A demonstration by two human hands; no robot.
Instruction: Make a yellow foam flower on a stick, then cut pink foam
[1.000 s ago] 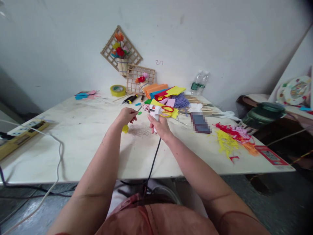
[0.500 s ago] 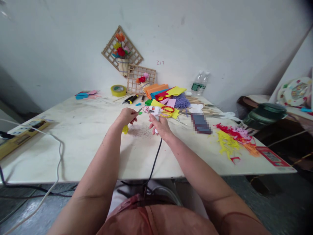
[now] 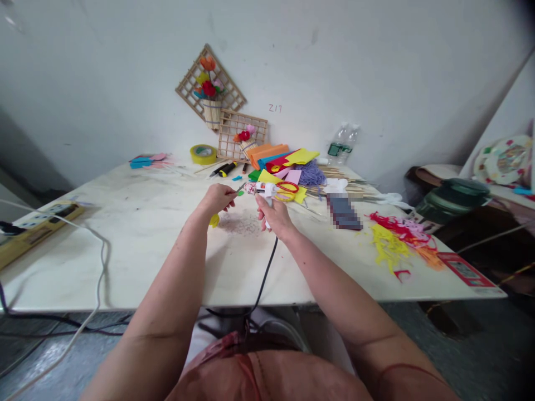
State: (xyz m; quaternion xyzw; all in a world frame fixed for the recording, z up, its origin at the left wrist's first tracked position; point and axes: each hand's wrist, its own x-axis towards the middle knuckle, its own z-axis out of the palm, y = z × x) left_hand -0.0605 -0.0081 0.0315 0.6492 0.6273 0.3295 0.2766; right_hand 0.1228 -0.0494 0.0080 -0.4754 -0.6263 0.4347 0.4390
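Note:
My right hand (image 3: 273, 214) grips a white glue gun (image 3: 262, 190) whose black cord (image 3: 263, 275) runs down off the table's front edge. Its nozzle points left toward a thin stick (image 3: 239, 187) pinched in my left hand (image 3: 218, 197). A small yellow piece (image 3: 214, 220) shows just below my left hand, and a small green piece (image 3: 239, 193) lies by the stick's tip. Both hands hover over the middle of the pale table (image 3: 137, 223).
Red-and-yellow scissors (image 3: 286, 190), coloured foam sheets (image 3: 278, 159), purple yarn (image 3: 310, 174) and wooden sticks (image 3: 343, 181) lie behind the hands. Paper scraps (image 3: 397, 236) sit right, yellow tape (image 3: 203, 153) and lattice flower frames (image 3: 211, 89) at the wall, a power strip (image 3: 37, 225) with cables left.
Hardly anything differs; the glue gun's nozzle has edged slightly closer to the stick in my left hand, and the view has shifted a little.

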